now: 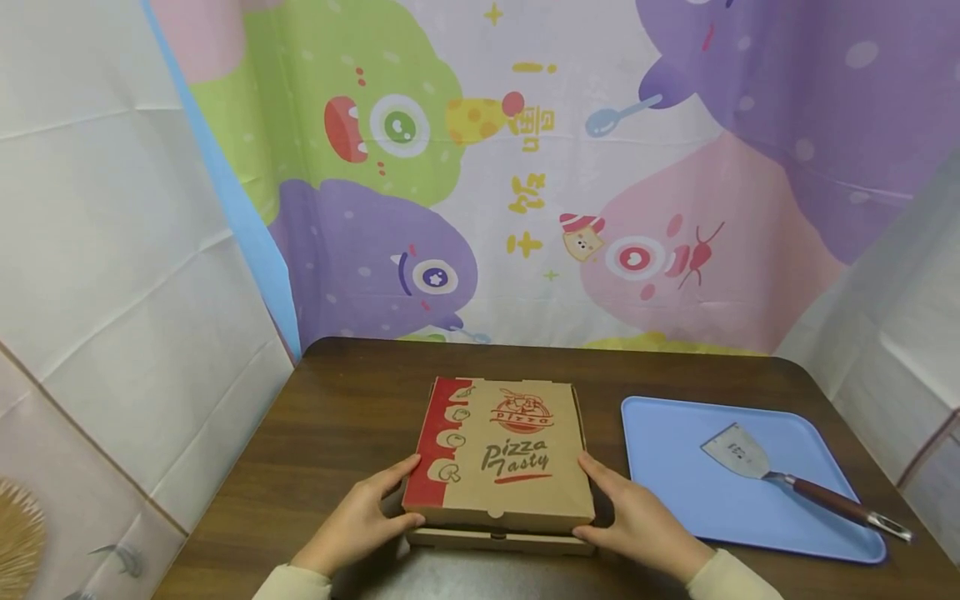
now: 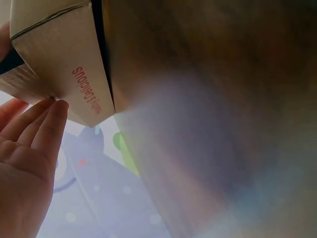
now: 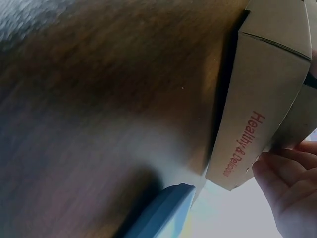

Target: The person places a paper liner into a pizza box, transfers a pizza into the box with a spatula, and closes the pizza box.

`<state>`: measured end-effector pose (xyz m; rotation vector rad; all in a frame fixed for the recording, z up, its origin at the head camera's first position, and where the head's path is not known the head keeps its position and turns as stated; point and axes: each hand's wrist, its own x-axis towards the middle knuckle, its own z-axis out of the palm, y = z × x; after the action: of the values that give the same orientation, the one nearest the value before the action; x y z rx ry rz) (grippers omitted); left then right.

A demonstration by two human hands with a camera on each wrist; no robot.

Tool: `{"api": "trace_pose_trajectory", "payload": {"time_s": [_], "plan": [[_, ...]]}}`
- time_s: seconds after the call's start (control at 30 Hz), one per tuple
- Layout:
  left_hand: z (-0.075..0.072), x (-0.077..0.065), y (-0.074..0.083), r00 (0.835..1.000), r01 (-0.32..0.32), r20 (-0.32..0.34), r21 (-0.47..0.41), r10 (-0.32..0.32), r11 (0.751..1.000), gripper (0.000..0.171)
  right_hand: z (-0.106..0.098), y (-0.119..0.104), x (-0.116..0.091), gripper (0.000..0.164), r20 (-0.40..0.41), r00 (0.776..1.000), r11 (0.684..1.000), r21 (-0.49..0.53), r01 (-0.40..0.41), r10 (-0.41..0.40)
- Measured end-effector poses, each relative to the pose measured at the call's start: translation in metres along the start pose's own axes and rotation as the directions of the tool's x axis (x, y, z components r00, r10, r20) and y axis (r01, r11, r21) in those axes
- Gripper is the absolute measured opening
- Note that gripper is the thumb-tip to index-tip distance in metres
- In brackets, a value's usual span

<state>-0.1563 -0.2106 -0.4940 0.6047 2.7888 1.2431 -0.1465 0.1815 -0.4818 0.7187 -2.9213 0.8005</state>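
A cardboard pizza box (image 1: 536, 492) with a red printed strip lies on the table in front of me. Its upper part stands slightly above a lower cardboard part (image 1: 450, 539), with a dark gap along the front. I cannot tell whether this is a raised lid or a second box. My left hand (image 1: 358, 518) grips the upper part's left side, thumb at the front corner. On the opposite side my right hand (image 1: 643, 518) holds it the same way. Both wrist views show fingertips against the cardboard, above a side wall (image 2: 74, 64) with red lettering.
To the right lies a light blue tray (image 1: 660, 492). A metal spatula (image 1: 738, 450) with a brown handle rests on it, handle reaching past the tray's edge. The dark wooden table (image 1: 330, 417) ends at a cartoon-printed curtain (image 1: 525, 308).
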Motion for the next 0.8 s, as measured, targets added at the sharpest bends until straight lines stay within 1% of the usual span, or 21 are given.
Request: {"api": "trace_pose_trajectory", "payload": {"time_s": [0.13, 0.33, 0.8], "plan": [[0.0009, -0.0006, 0.0008, 1.0, 0.003, -0.001, 0.037, -0.003, 0.999, 0.08, -0.0003, -0.0001, -0.0006, 0.095, -0.002, 1.0, 1.0, -0.021, 0.004, -0.004], [0.0013, -0.0014, 0.0012, 1.0, 0.002, 0.005, 0.036, -0.002, 0.999, 0.08, -0.0006, 0.0009, -0.0024, 0.096, 0.013, 1.0, 1.0, -0.014, -0.002, 0.002], [0.0012, -0.0038, 0.0002, 1.0, 0.0, 0.031, 0.054, -0.001, 0.999, 0.078, 0.0034, 0.0038, -0.0063, 0.092, 0.007, 1.0, 1.0, -0.026, -0.009, 0.009]]}}
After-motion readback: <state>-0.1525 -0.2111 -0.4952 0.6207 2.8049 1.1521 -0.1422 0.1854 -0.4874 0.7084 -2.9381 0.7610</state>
